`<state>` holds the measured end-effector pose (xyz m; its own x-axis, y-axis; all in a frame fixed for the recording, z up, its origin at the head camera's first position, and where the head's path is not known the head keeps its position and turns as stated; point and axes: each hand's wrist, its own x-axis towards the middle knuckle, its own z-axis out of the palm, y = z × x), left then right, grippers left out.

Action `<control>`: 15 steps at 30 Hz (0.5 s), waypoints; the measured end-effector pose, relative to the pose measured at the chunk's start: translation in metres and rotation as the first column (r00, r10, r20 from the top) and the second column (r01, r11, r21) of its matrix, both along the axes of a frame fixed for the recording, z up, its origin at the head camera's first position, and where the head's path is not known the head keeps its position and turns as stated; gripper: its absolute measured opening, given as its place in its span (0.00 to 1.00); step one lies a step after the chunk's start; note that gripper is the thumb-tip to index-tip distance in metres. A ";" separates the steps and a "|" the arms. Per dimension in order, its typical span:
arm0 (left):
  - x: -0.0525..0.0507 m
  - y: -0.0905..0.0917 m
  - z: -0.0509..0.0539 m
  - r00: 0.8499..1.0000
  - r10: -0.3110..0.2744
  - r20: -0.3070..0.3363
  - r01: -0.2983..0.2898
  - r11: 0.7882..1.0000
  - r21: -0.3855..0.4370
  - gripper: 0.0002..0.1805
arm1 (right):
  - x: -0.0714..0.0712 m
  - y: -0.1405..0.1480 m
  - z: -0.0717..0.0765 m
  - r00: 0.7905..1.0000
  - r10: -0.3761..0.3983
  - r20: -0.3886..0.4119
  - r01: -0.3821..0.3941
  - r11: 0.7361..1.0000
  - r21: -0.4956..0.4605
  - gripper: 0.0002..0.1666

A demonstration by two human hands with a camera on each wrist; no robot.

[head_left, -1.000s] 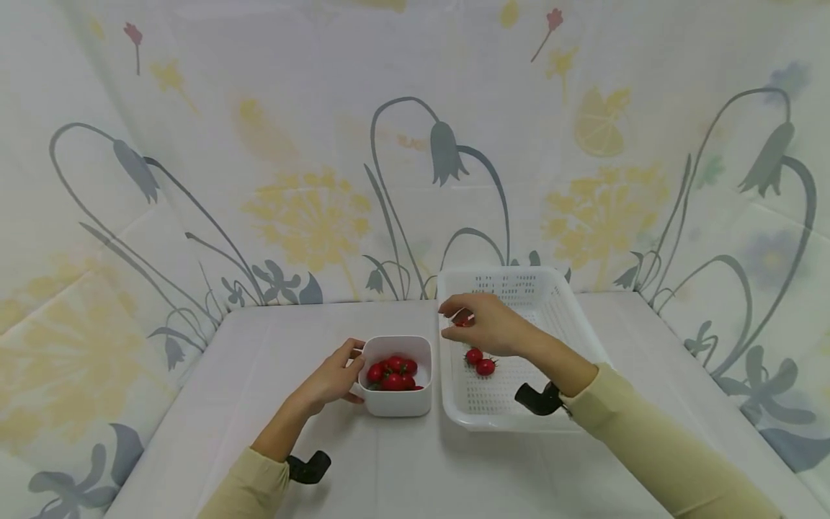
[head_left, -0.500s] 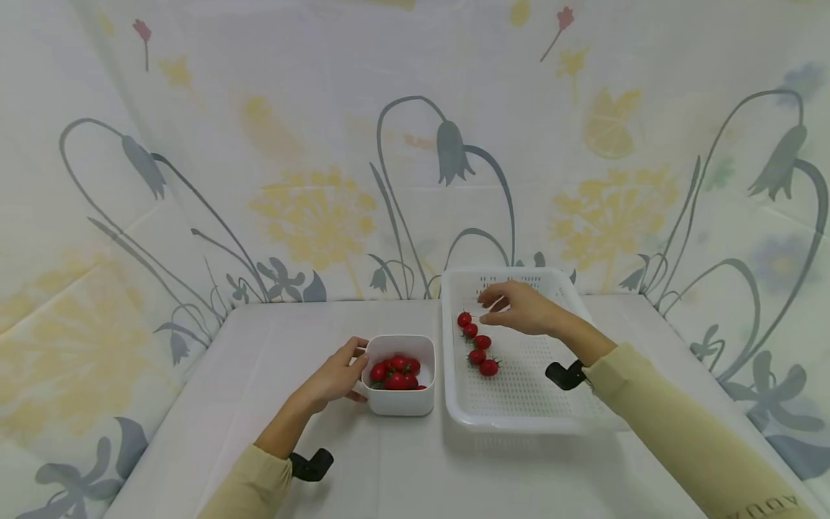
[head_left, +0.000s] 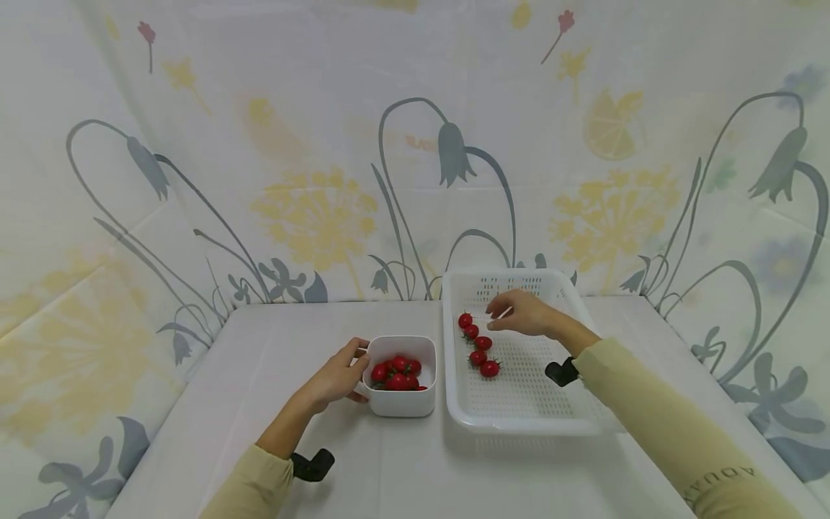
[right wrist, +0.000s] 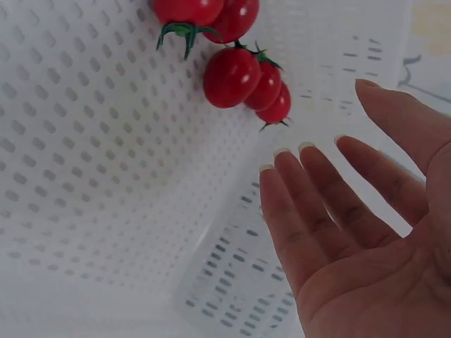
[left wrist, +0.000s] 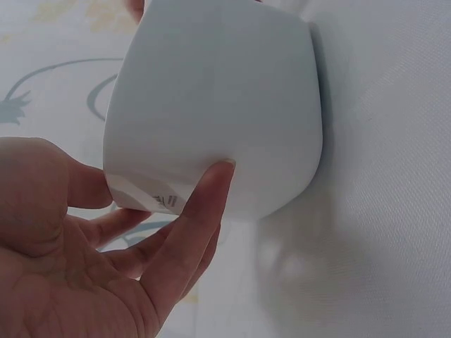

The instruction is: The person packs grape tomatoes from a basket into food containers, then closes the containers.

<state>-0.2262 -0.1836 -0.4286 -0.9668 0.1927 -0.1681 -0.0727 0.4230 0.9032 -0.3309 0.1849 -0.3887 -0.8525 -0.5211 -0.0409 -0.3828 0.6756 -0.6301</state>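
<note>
My left hand (head_left: 339, 371) holds a small white square container (head_left: 402, 405) at its left side. In the left wrist view, fingertips (left wrist: 211, 184) press its smooth outer wall. Several red cherry tomatoes (head_left: 397, 375) lie inside the container. My right hand (head_left: 521, 312) hovers inside the white perforated basket (head_left: 457, 404), holding nothing, fingers loosely extended and apart in the right wrist view. To its left, several cherry tomatoes (head_left: 482, 344) lie in a slanting row along the basket's left side. Their green stems show in the right wrist view.
The basket stands just right of the container on a white-covered table (head_left: 402, 468). Behind the table hangs a flower-printed cloth (head_left: 311, 144). A black wrist-camera mount is on each wrist.
My right hand has moved back to the right, away from the cherry tomatoes at the basket's left side, uncovering the whole row. My left hand stays on the container.
</note>
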 end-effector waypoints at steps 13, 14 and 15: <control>0.000 0.000 0.000 1.000 -0.001 -0.010 0.001 1.000 0.013 0.17 | -0.015 -0.007 -0.031 0.988 -0.047 0.146 0.045 0.999 0.022 0.16; 0.000 0.000 0.000 1.000 -0.003 -0.011 0.003 1.000 0.013 0.17 | -0.016 -0.007 -0.033 0.986 -0.053 0.159 0.051 0.998 0.022 0.16; 0.000 0.000 0.000 1.000 -0.004 -0.012 0.005 1.000 0.013 0.17 | -0.017 -0.007 -0.035 0.984 -0.056 0.167 0.053 0.998 0.023 0.16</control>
<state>-0.2262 -0.1833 -0.4285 -0.9678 0.1993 -0.1540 -0.0601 0.4111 0.9096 -0.3480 0.1775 -0.4232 -0.8598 -0.4720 -0.1948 -0.2353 0.7049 -0.6692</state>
